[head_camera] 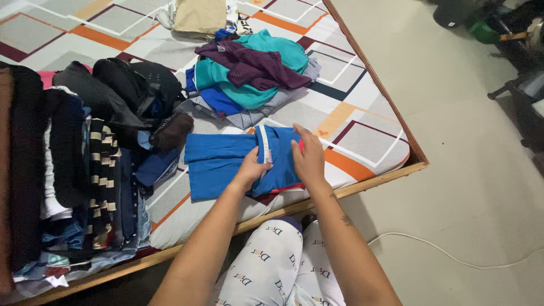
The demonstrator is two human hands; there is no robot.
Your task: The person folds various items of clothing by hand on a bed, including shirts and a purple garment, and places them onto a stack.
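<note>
A blue shirt (218, 161) with a white-trimmed collar lies half folded on the bed near its front edge. My left hand (253, 166) pinches the shirt's collar end and holds a fold. My right hand (309, 156) presses flat on the shirt's right part, fingers together, where a red edge shows. Both hands touch the same garment.
A heap of unfolded clothes, teal, purple striped and blue (252, 73), lies behind the shirt. Folded dark and striped clothes (85, 164) stack at the left. The bed (362, 136) has a patterned sheet and wooden frame. A white cable (447, 255) runs across the floor at the right.
</note>
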